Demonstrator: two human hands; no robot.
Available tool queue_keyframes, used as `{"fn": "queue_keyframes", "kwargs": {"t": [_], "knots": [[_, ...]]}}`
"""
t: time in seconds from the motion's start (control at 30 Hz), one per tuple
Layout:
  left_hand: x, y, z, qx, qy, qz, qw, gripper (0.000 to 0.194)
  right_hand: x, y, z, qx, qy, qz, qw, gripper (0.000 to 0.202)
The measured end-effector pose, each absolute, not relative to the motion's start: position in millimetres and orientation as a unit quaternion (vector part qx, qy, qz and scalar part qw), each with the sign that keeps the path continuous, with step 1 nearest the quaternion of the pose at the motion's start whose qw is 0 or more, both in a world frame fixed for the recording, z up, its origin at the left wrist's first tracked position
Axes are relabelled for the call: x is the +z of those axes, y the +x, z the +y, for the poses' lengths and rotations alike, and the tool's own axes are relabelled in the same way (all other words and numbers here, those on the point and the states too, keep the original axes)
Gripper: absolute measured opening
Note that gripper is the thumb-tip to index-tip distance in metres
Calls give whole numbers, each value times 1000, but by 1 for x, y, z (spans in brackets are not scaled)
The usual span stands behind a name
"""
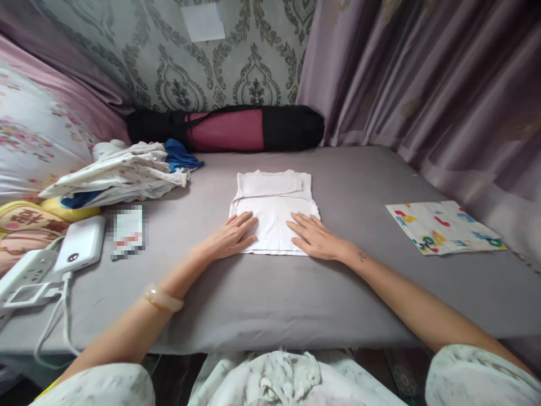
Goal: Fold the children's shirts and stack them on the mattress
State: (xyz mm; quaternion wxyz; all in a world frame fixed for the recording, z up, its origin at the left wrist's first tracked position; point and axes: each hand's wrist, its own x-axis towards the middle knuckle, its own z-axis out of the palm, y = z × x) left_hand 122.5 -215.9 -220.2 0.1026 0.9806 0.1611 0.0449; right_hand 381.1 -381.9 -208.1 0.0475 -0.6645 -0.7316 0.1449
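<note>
A small white shirt (273,217) lies flat on the grey bed sheet (262,299), its neckline pointing away from me and its sleeves folded across the upper part. My left hand (231,235) rests palm down on the shirt's lower left side, fingers stretched out. On the lower right side lies my right hand (316,235), also flat with its fingers apart. Neither hand grips the cloth. Parts of the shirt's side edges are hidden under the hands.
At the left are a heap of clothes (127,169), a white power bank (82,242) with cables, and a power strip (27,276). A folded patterned cloth (446,225) lies at the right. A long black and red bag (228,129) lies along the wall.
</note>
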Motion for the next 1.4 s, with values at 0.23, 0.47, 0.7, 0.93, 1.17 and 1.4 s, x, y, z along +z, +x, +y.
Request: {"fn": "queue_keyframes", "kwargs": {"t": [0.23,0.47,0.7,0.93,1.17,1.4], "knots": [[-208,72,-218,74,962,172,198,48,-203,406,-428,148,-670,-724,70,53],[-211,50,-217,102,966,167,170,35,-200,416,-456,105,-656,-740,104,44],[-200,45,-224,69,988,121,71,31,-198,420,-468,28,-617,-779,113,33],[-200,50,-227,77,987,128,57,30,-202,413,-466,-59,-602,-792,85,30],[-196,54,-225,65,987,124,77,25,-206,410,-460,-80,-612,-784,68,22],[-186,56,-225,18,992,105,61,30,-205,409,-457,-58,-632,-767,95,23]]}}
